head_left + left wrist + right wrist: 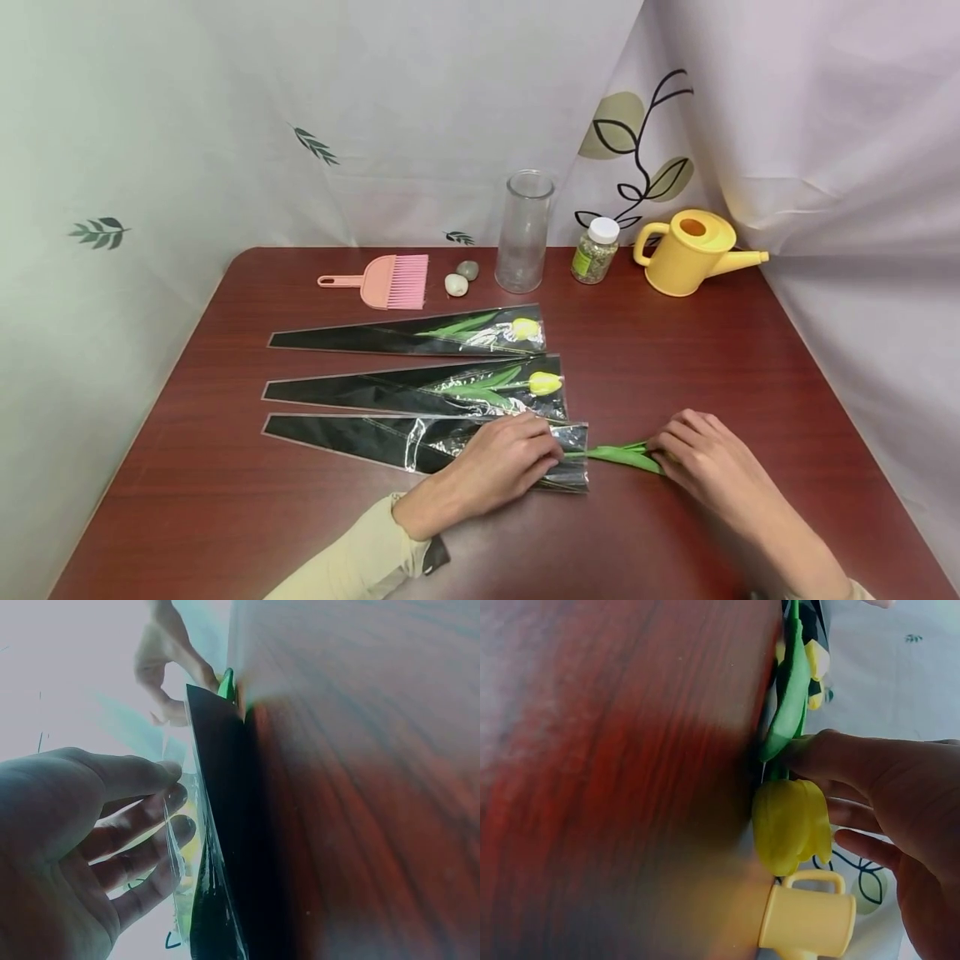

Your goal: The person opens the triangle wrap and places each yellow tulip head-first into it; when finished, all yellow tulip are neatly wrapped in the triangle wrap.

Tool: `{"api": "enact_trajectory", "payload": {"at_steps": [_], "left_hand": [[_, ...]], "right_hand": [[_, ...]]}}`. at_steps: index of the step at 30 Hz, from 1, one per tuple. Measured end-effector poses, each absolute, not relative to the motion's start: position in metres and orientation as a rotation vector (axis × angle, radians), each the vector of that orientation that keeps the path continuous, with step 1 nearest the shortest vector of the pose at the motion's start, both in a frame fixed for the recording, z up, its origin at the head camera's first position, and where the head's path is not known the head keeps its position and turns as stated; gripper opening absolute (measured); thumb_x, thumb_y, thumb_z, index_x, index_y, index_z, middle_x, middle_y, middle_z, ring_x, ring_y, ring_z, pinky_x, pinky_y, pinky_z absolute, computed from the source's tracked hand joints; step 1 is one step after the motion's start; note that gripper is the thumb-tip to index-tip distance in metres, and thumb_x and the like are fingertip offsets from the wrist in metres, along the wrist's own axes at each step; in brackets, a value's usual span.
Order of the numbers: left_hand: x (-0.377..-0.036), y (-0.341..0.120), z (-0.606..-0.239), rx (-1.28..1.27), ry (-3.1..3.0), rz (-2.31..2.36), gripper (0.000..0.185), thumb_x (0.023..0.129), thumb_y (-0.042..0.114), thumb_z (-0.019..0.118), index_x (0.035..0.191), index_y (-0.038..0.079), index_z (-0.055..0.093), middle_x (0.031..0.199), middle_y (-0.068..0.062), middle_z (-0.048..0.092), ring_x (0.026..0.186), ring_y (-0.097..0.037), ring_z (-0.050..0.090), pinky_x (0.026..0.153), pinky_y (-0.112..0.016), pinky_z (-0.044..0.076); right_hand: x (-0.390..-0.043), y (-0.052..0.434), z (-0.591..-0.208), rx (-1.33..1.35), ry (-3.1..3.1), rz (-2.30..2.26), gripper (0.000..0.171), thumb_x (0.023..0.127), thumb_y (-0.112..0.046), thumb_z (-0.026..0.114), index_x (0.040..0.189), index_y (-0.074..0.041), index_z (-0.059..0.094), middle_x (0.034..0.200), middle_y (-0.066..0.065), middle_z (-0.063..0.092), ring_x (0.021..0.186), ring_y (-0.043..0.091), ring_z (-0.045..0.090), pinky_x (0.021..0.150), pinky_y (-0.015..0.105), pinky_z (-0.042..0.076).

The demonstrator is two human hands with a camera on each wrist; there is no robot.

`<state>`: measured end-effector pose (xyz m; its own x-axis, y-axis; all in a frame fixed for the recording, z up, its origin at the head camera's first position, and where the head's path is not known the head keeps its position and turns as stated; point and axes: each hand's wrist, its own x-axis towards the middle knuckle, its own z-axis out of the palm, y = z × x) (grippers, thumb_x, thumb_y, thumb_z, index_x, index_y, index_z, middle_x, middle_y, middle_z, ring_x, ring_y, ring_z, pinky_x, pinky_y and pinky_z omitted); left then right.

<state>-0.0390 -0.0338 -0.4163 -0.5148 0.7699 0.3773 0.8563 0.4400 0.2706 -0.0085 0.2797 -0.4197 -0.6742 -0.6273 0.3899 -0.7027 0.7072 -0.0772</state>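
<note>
My left hand (510,454) pinches the clear film at the right end of the nearest black-backed flower sleeve (330,435), which lies on the table. In the left wrist view, thumb and fingertips (171,776) are on the film, lifted off the black backing. My right hand (705,458) pinches a yellow tulip (787,825) by its stem just below the bloom. Its green leaves (618,455) point left and its stem runs into the sleeve's mouth. In the head view the right hand hides the bloom. Behind lie two sleeves (322,390), (330,340), each with a yellow tulip inside.
Along the back stand a pink brush and dustpan (381,282), two stones (456,285), a glass vase (522,242), a white-capped jar (595,252) and a yellow watering can (684,254). Pale curtains (337,100) border the dark red table (697,350).
</note>
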Motion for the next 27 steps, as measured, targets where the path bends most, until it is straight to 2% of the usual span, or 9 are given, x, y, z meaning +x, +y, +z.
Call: {"api": "enact_trajectory", "payload": {"at_steps": [7,11,16,20,23,27], "left_hand": [[-0.039,-0.034,-0.417,-1.422,-2.494,-0.643,0.005,0.093,0.023,0.067,0.093,0.021,0.072,0.089,0.011,0.059,0.085,-0.005,0.054,0.08,-0.02,0.047],[-0.04,-0.034,-0.419,-1.418,-2.486,-0.651,0.005,0.093,0.023,0.067,0.093,0.021,0.072,0.09,0.011,0.06,0.085,-0.006,0.054,0.079,-0.021,0.047],[-0.041,-0.034,-0.42,-1.408,-2.449,-0.675,0.005,0.093,0.023,0.068,0.093,0.021,0.072,0.092,0.011,0.061,0.087,-0.006,0.056,0.081,-0.021,0.048],[-0.041,-0.033,-0.419,-1.416,-2.426,-0.697,0.005,0.093,0.022,0.068,0.094,0.021,0.072,0.093,0.011,0.062,0.089,-0.006,0.057,0.084,-0.022,0.047],[-0.04,-0.032,-0.418,-1.429,-2.416,-0.71,0.005,0.093,0.022,0.068,0.095,0.02,0.072,0.093,0.01,0.062,0.09,-0.007,0.058,0.085,-0.022,0.047],[-0.04,-0.032,-0.417,-1.45,-2.414,-0.737,0.005,0.093,0.021,0.067,0.095,0.019,0.072,0.093,0.01,0.061,0.09,-0.006,0.057,0.084,-0.02,0.047]], "right_hand": [[-0.013,0.278,-0.419,1.095,-2.56,0.306,0.05,0.106,-0.034,0.027,0.082,-0.011,0.065,0.08,-0.003,0.061,0.08,0.021,0.054,0.084,0.039,0.042],[-0.014,0.278,-0.418,1.105,-2.569,0.36,0.046,0.105,-0.036,0.032,0.082,-0.013,0.065,0.08,-0.006,0.06,0.081,0.018,0.053,0.081,0.036,0.041],[-0.016,0.269,-0.419,1.121,-2.526,0.569,0.03,0.1,-0.036,0.048,0.085,-0.02,0.068,0.085,-0.013,0.061,0.085,0.011,0.055,0.079,0.03,0.038],[-0.017,0.251,-0.421,1.102,-2.506,0.705,0.003,0.088,-0.024,0.069,0.086,-0.024,0.068,0.088,-0.016,0.061,0.087,0.008,0.055,0.084,0.027,0.037],[-0.016,0.238,-0.423,1.06,-2.529,0.757,0.021,0.075,-0.012,0.078,0.086,-0.026,0.067,0.086,-0.019,0.06,0.087,0.007,0.054,0.085,0.026,0.036],[-0.014,0.225,-0.426,1.003,-2.568,0.785,0.028,0.069,-0.007,0.079,0.084,-0.027,0.066,0.088,-0.017,0.059,0.088,0.006,0.054,0.083,0.025,0.036]]}}
